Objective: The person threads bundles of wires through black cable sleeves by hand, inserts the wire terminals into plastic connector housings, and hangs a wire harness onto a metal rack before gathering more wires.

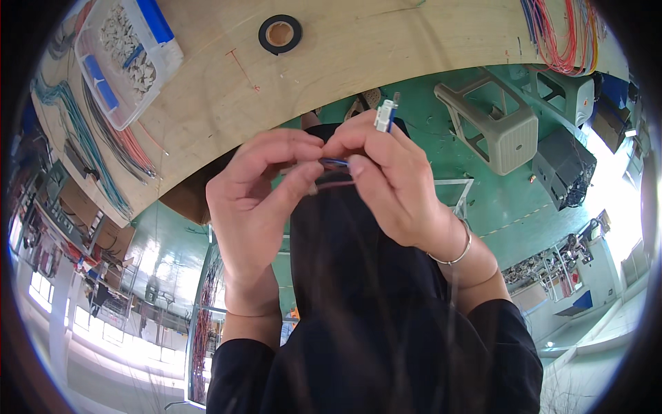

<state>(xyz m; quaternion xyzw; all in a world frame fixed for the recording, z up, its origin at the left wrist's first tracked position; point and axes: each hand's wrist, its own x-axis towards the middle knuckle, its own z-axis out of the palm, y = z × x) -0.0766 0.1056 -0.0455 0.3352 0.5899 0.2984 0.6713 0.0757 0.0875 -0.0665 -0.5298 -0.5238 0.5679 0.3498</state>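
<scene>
Held up before my body, my left hand [265, 183] and my right hand [386, 169] meet at the fingertips. Both pinch thin wires [336, 163], blue and reddish, that run between them. A white connector [385, 116] with a blue wire sticks up behind the fingers of my right hand. At my left fingertips a small pale end piece shows beside a reddish wire; its kind is hard to make out. My fingers hide most of the wires.
On the wooden table [200, 83] lie a roll of black tape [280, 34], a clear box [127, 62] of small white connectors, teal wires [79, 131] at left and red wires [562, 34] at far right. Beyond the table edge stands a beige plastic stool [493, 127].
</scene>
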